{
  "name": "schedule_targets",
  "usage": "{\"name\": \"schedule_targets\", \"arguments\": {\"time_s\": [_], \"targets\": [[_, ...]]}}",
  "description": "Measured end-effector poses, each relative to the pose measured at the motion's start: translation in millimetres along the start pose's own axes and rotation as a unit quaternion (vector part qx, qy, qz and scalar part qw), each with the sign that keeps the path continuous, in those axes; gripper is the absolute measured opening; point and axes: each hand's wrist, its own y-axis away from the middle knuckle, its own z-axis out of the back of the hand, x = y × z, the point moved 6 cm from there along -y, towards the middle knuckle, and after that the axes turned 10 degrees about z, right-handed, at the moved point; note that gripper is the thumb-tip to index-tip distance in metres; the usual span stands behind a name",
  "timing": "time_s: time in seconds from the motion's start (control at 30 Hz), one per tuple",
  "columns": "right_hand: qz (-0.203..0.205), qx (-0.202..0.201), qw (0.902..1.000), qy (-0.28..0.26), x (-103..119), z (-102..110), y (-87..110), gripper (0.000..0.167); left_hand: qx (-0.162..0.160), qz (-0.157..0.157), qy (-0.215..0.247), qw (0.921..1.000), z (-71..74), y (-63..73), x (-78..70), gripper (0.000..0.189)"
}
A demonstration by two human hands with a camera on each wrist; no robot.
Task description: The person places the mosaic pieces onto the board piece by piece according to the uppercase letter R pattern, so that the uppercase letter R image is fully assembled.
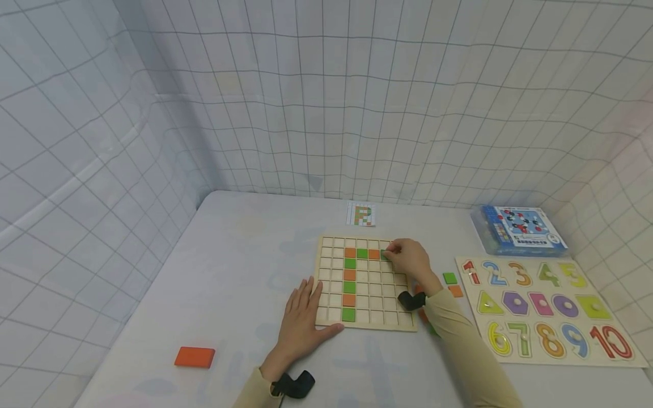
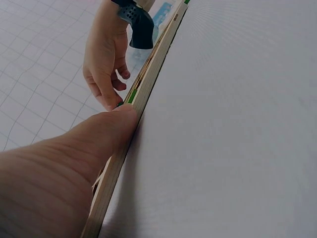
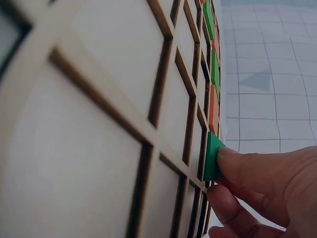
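Observation:
A wooden grid board (image 1: pixel 376 322) lies on the table, with orange and green square tiles in a column and along an upper row. At the right end of that row, my right hand (image 1: pixel 410 259) pinches a green tile (image 3: pixel 212 157) between thumb and fingers. Its tilted edge touches the grid beside an orange tile (image 3: pixel 213 109); the thumb covers part of it. My left hand (image 1: pixel 302 320) rests at the board's lower left corner, fingers extended along the left side and thumb on the front edge. Behind the board lies a small pattern card (image 1: pixel 361 214).
Loose green (image 1: pixel 450 278) and orange tiles (image 1: pixel 456 291) lie right of the board, some partly under the right forearm. Farther right are a number-and-shape puzzle board (image 1: pixel 551 309) and a blue box (image 1: pixel 520 229). An orange-red block (image 1: pixel 195 357) sits at front left.

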Motion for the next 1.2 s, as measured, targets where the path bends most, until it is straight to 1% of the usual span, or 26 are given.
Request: {"name": "schedule_targets", "arguments": {"time_s": [0.2,0.4,0.57,0.67,0.83,1.0,1.2], "targets": [[-0.009,0.007,0.9996,0.027,-0.1,-0.9,-1.4,0.015,0.000,-0.001,-0.002,1.0000,-0.1,-0.2,-0.1,0.099],[-0.004,0.015,0.9990,0.041,1.5,-1.5,-2.3,0.013,0.002,-0.001,-0.002,1.0000,0.0,0.3,0.6,0.098],[0.014,0.024,0.9986,0.044,3.2,0.0,-1.5,0.012,0.003,0.000,-0.001,1.0000,0.2,0.4,1.0,0.098],[0.034,0.025,0.9983,0.040,5.2,2.8,0.6,0.013,0.003,0.001,-0.002,1.0000,-0.3,0.1,1.4,0.098],[0.058,0.024,0.9974,0.035,6.3,5.1,3.7,0.013,-0.009,-0.011,-0.002,0.9999,0.2,0.7,0.6,0.098],[0.068,0.032,0.9969,0.026,6.4,5.4,5.3,0.013,-0.014,-0.015,0.003,0.9998,1.5,1.1,-0.7,0.096],[0.084,0.041,0.9949,0.036,4.7,3.4,7.3,0.016,-0.013,-0.016,0.002,0.9998,1.4,1.3,-0.6,0.097]]}}
